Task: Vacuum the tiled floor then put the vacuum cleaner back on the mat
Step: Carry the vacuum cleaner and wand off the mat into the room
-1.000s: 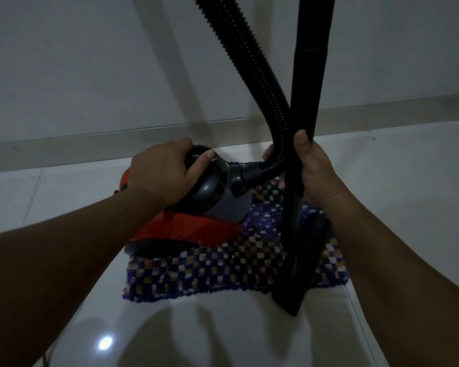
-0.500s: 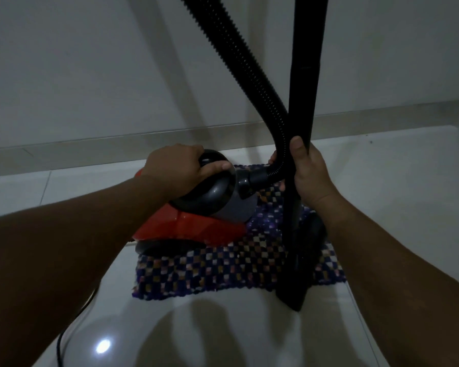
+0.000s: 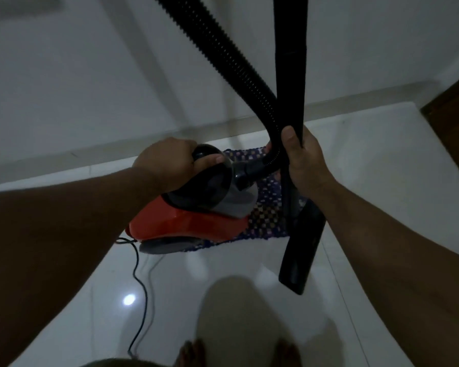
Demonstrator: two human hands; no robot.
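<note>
Your left hand (image 3: 167,161) grips the vacuum cleaner (image 3: 191,221) handle, your right hand (image 3: 306,165) clasps the wand (image 3: 290,62). It sits half on the mat (image 3: 265,221) (likely the put-back step); next, nudge it fully on.

floor (image 3: 249,300): glossy white tile, reflective
mat (image 3: 265,218): woven cloth, checkered, rough
vacuum cleaner (image 3: 186,223): glossy red and grey plastic
hose (image 3: 223,49): ribbed black plastic
wand (image 3: 290,62): smooth matt black plastic
</note>
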